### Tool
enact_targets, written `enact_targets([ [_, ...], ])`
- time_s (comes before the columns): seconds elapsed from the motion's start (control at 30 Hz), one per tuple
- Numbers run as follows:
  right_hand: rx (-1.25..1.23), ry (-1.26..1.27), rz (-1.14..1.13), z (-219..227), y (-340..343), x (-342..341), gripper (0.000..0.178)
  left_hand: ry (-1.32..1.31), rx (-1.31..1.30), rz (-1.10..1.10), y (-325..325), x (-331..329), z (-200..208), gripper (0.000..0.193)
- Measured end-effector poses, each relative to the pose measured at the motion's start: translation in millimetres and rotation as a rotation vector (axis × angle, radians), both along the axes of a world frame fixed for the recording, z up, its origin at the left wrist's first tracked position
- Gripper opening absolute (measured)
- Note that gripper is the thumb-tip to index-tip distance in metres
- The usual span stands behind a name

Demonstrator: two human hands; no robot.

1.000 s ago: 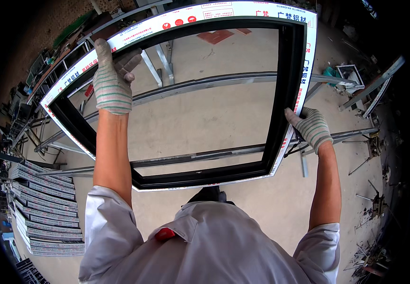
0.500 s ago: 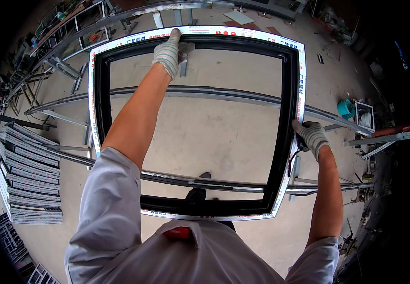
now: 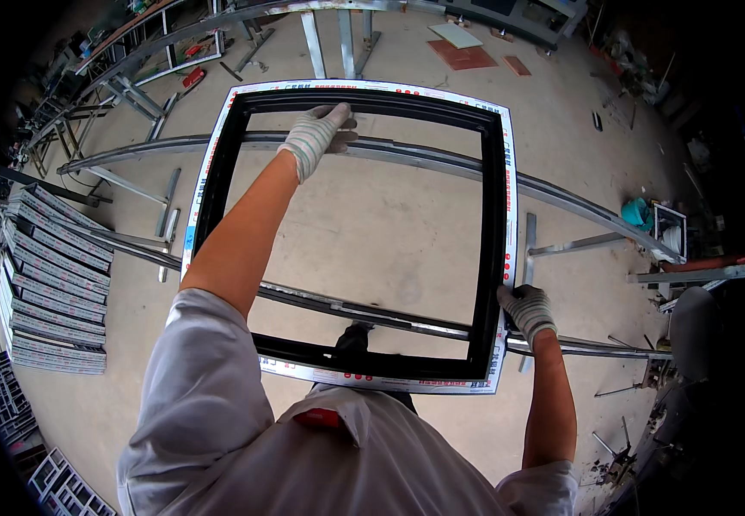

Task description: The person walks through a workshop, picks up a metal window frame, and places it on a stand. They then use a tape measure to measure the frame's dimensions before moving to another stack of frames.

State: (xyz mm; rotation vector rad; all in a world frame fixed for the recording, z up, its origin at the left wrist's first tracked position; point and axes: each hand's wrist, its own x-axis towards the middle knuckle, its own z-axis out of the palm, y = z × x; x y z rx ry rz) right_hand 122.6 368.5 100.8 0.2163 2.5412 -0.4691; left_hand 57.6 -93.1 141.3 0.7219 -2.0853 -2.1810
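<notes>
A rectangular black window frame (image 3: 493,215), edged with printed white film, rests across two metal rails in front of me. My left hand (image 3: 312,142), in a striped knit glove, is over the frame's far side near the inner edge of the bar. Its thumb and fingers are apart, and nothing shows between them. At the right edge, toward the near corner, my gloved right hand (image 3: 529,310) is closed on the frame, thumb on the film. Something small and dark shows under that hand, mostly hidden. Through the opening, part of my dark shoe (image 3: 354,338) appears below.
The far rail (image 3: 424,158) and near rail (image 3: 364,315) run left to right under the frame. A stack of wrapped profiles (image 3: 58,297) lies at the left. Metal stands (image 3: 312,47) are at the back; a teal bucket (image 3: 637,213) and reddish boards (image 3: 462,56) lie farther off.
The window frame has come nearer and shifted left at its right side, sitting lower on the rails. My left hand has let go of its far bar; my right hand has moved nearer along its edge.
</notes>
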Motion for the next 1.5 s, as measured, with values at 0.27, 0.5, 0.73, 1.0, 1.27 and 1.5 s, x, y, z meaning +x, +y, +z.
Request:
enact_targets([
  [0.27, -0.066, 0.043, 0.004, -1, 25, 72, 0.060, -0.063, -0.775, -0.235, 75, 280, -27, 0.048],
  [0.5, 0.019, 0.058, 0.074, 17, 24, 107, 0.058, 0.048, -1.307, -0.488, 129, 392, -58, 0.073],
  [0.73, 0.074, 0.076, 0.075, 8, 28, 118, 0.055, -0.048, -1.239, -0.741, 104, 367, -64, 0.043],
  [1.0, -0.039, 0.070, -0.051, -34, 29, 123, 0.051, 0.003, -1.184, -0.831, 67, 364, -67, 0.040],
  [1.27, 0.232, 0.453, -0.025, 0, -39, 168, 0.057, 0.087, -1.038, -0.824, 48, 363, -67, 0.050],
  [1.5, -0.498, 0.253, 0.003, 37, -185, 226, 0.038, 0.118, -0.549, -0.695, 37, 359, -40, 0.061],
])
